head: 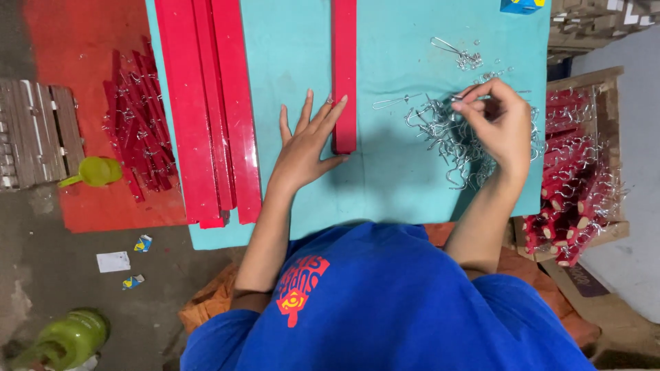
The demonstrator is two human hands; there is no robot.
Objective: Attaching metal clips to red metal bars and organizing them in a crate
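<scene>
From the head camera, the left hand (302, 148) lies flat with fingers spread, steadying the lower end of a single red bar (344, 75) on the teal table (289, 62), while the right hand (500, 124) pinches one wire hook out of the tangled pile of metal hooks (447, 134). This looks like the pick-up step of fitting hooks to the bar; the next move calls for freeing that hook cleanly from the tangle and carrying it to the bar.

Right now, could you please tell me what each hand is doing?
Left hand: open, fingers spread flat, touching the red bar.
Right hand: fingers pinched on a metal hook above the hook pile.
</scene>
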